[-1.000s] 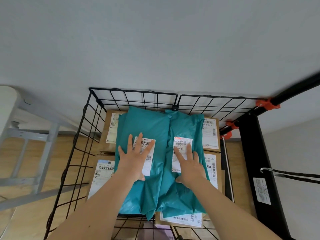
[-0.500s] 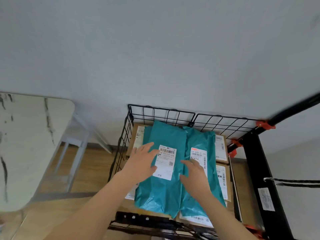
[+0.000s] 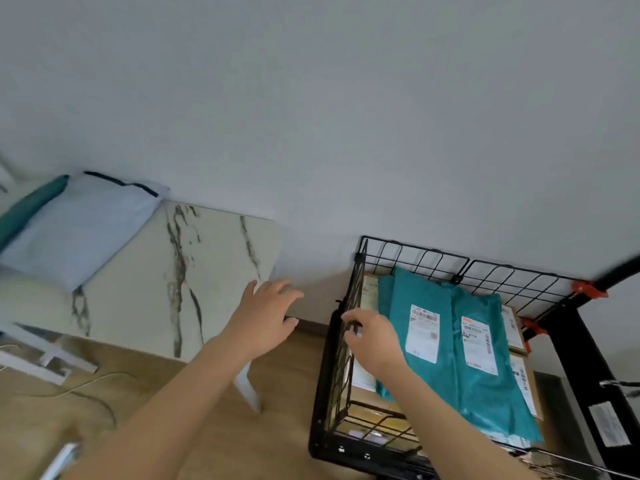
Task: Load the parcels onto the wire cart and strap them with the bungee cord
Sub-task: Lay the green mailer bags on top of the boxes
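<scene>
Head view of a person beside a black wire cart (image 3: 433,260) standing on a light wooden floor (image 3: 287,393) against a plain grey wall (image 3: 311,98). Two teal plastic mailer bags, each bearing a white shipping label, lie side by side on top of the load in the cart, the left teal bag (image 3: 437,382) touching the right teal bag (image 3: 485,407) along their long edges. Brown cardboard boxes (image 3: 516,329) lie under both bags and show at their sides. The left hand (image 3: 266,317) hovers with fingers loosely spread and holding nothing, in front of the near corner of the white marble-patterned table (image 3: 207,271), to the left of the cart. The right hand (image 3: 375,337) is at the top wire of the cart's left wall, fingers bent; motion blur leaves it unclear whether they clasp the wire. On the far left of the table rest a pale blue-grey mailer bag (image 3: 79,230) and, just beside it, a further teal parcel (image 3: 27,206). Orange plastic clips (image 3: 588,291) sit on the cart's right corner, next to a black upright frame (image 3: 581,341); a thin dark cord (image 3: 620,385), blurred, meets that frame from the right edge
</scene>
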{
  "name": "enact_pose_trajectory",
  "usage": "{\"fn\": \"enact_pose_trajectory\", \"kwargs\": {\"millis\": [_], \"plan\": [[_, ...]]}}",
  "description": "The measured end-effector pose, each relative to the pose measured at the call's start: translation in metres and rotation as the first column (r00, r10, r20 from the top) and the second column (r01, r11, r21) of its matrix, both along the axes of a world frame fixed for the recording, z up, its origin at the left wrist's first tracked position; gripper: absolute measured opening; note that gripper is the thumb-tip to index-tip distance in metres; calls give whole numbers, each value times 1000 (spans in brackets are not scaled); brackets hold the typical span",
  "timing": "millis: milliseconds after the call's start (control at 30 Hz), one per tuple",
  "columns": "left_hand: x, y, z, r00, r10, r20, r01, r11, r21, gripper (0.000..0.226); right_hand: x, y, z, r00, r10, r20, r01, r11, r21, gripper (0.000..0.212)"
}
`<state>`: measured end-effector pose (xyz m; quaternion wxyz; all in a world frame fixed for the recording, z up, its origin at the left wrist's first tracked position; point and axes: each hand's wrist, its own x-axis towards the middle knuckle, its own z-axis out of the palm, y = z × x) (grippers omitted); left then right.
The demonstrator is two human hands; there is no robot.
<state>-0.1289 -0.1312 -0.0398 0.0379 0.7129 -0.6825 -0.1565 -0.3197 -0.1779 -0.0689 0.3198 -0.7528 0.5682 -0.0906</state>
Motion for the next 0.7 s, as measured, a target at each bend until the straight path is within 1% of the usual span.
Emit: {"fn": "enact_pose_trajectory", "kwargs": {"millis": [167,333,433,567,700], "plan": [[84,67,16,990,141,16,-140,989,-44,46,88,35,16,988,154,-12,-154,987,-53,34],[158,121,23,959,282,-30,-283,957,-64,45,175,64,35,958,286,0,-286,956,-68,30],[196,143,24,934,356,-40,-358,931,-73,45,221,77,42,926,378,-9,-377,922,-83,30],[240,165,23,889,455,-60,-458,885,-77,45,281,85,45,896,444,16,-441,894,-79,29],[291,181,22,845,533,-29,-534,843,-69,46,343,88,42,851,524,14,-522,850,-76,29]]}}
